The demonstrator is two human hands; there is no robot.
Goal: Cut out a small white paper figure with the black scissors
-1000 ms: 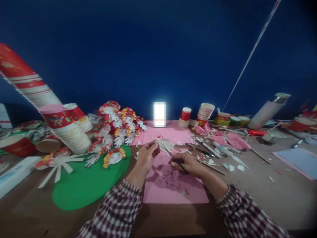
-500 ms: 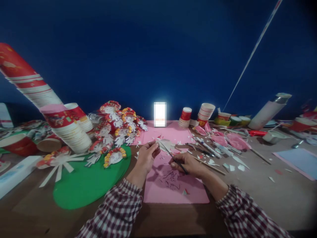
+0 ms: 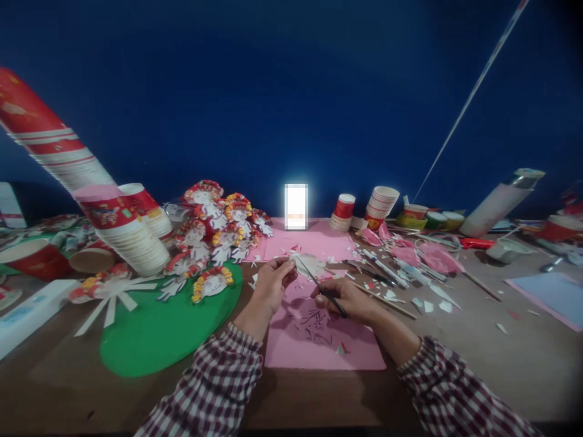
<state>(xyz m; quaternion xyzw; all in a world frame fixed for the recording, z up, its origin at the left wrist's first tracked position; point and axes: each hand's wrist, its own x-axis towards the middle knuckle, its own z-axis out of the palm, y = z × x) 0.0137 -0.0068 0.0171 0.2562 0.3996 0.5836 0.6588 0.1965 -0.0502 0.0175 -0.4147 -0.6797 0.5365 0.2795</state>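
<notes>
My left hand [image 3: 272, 284] is closed in a pinch on a small pale paper piece [image 3: 308, 263] held above a pink sheet [image 3: 319, 346]. My right hand [image 3: 342, 300] is closed around a thin dark tool [image 3: 321, 287], pen or brush, whose tip points up at the paper piece. Dark marks and small scraps lie on the pink sheet under both hands. Plaid sleeves cover both forearms.
Left of the hands lie a green paper disc [image 3: 155, 334], paper-cup dolls [image 3: 213, 230] and leaning stacks of red-and-white paper cups [image 3: 127, 233]. A lit phone [image 3: 296, 206] stands at the back. Pens, sticks and scraps [image 3: 392, 276] clutter the right, with a white tube [image 3: 498, 203] and blue sheet [image 3: 549, 291].
Both hands keep their hold and pose. The whole view has shifted slightly, with the hands and table a little higher in frame.
</notes>
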